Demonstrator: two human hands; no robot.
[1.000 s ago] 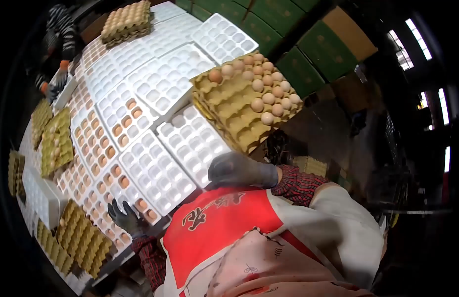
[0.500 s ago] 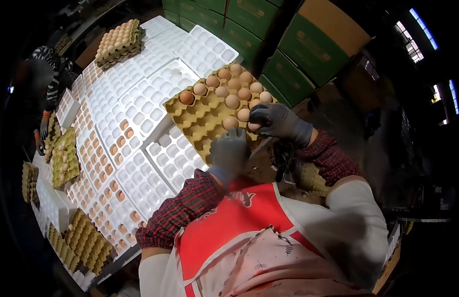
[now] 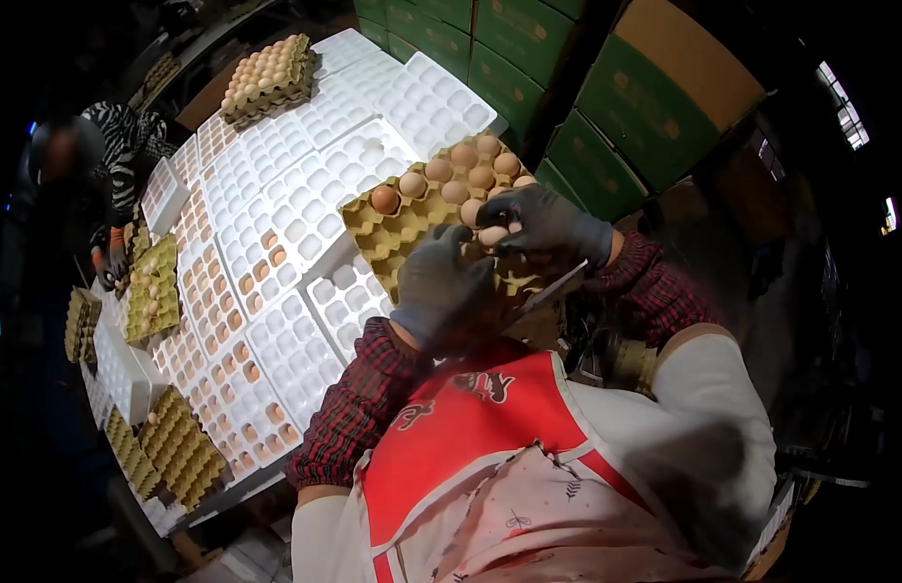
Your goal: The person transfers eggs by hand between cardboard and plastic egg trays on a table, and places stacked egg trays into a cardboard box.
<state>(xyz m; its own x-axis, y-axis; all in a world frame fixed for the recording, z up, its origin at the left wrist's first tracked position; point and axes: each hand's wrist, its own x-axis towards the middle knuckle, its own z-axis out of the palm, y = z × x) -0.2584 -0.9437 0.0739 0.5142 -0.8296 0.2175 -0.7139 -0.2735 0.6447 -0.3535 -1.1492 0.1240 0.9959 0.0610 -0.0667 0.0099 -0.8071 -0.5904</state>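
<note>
A pulp egg tray (image 3: 381,241) lies tilted in front of me, with brown eggs (image 3: 412,185) in its far cups and several bare cups on the left. My gloved right hand (image 3: 553,228) is over the tray's right part, fingers curled round a pale egg (image 3: 494,235). Beside it, my gloved left hand (image 3: 443,282) is over the near part of the tray, its fingers bent inward. What the left fingers hold, if anything, is hidden.
White plastic egg trays (image 3: 300,228) cover the table, some partly filled. Stacked egg trays (image 3: 266,83) stand at the back. Green cartons (image 3: 645,97) rise behind on the right. At the left, a co-worker's gloved hands (image 3: 111,262) are by another pulp tray (image 3: 152,291).
The view has shifted, so the table appears farther right. My left hand has risen further over the pulp tray, and my right hand's fingers have moved over the eggs nearer the middle.
</note>
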